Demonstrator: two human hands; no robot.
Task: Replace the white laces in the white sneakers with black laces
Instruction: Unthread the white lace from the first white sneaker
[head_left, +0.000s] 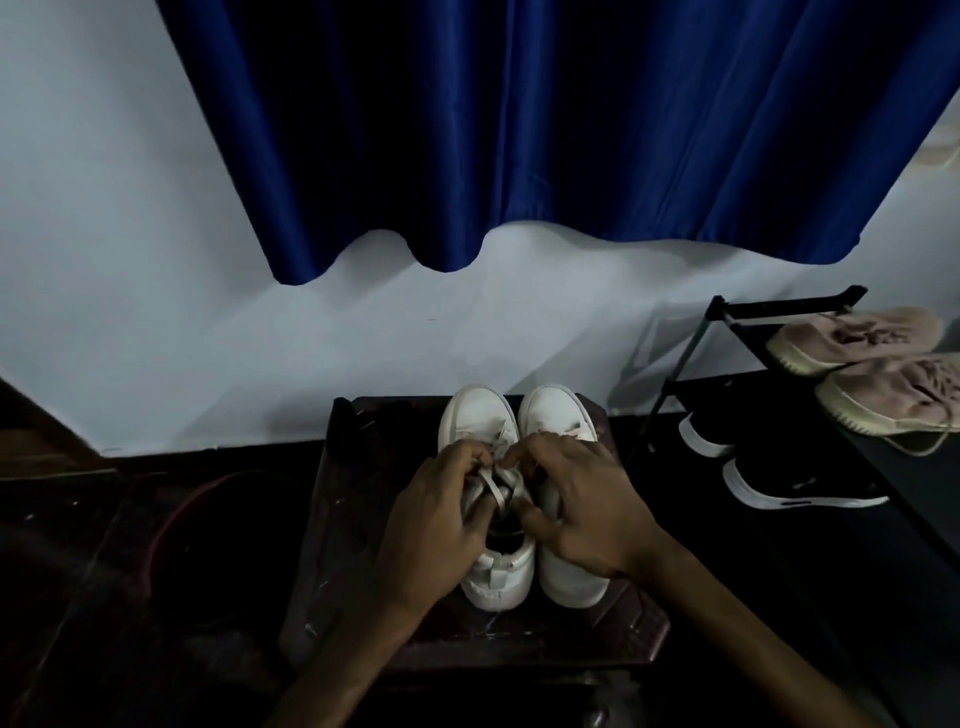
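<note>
Two white sneakers stand side by side on a small dark wooden stool (613, 631), toes toward the wall. The left sneaker (478, 415) carries a white lace (496, 488) near its tongue. My left hand (441, 525) pinches that lace from the left. My right hand (582, 514) lies over the right sneaker (558, 415) and its fingers grip the same lace from the right. A dark bundle (350, 431), too dim to identify, lies at the stool's back left corner.
A black shoe rack (727, 312) stands at the right with pink sneakers (857, 338) on top and black shoes with white soles (789, 488) below. A blue curtain (519, 130) hangs over the white wall. A red cable (171, 519) loops on the dark floor at left.
</note>
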